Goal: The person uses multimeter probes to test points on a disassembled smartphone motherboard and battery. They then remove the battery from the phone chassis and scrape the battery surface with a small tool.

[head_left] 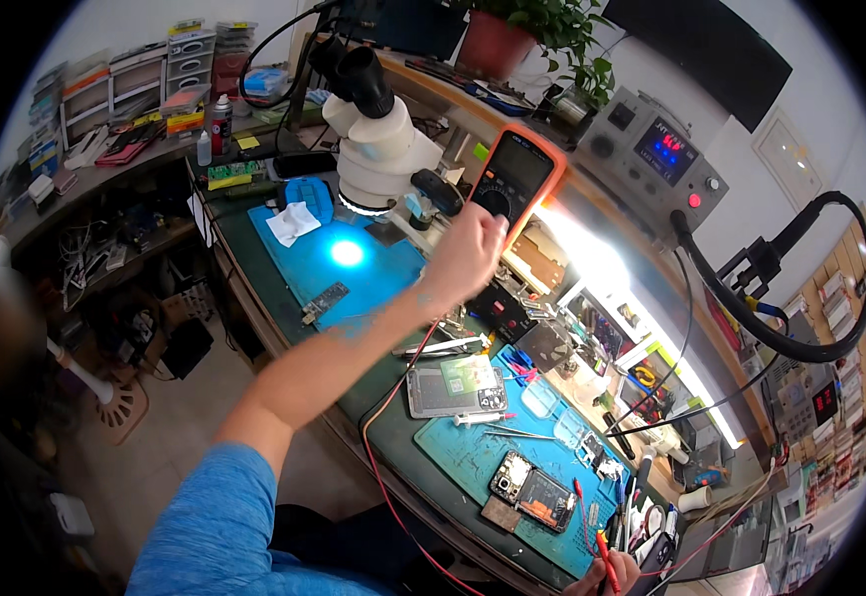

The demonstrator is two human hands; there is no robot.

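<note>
L hand, upper ctr of frame, is at the multimeter, orange-rimmed, tilted, just in front of the wooden shelf. Fingers curled and bunched over the dial area; can't tell if they pinch the dial. Screen end left uncovered, toward top of frame. L forearm crosses the table diagonally from lower left, passing over its front edge.

R hand, lower right, partly cut off by frame's bottom edge; fingers closed on a red probe, tip pointing up.

Open phone, inner parts exposed, lies on turquoise mat, lower right of frame, apart from the probe tip. Brown block just beside it, nr mat's front edge. Tweezers lie above the phone; grey phone shell sits past the mat's upper left edge.

Room: dark green strip shows btwn shell and table's front edge, w/ red lead running through it. Wider open stretch on blue mat, upper left of ctr, under the microscope. Tighter along the right: tools and small parts crowd the shelf side.
</note>
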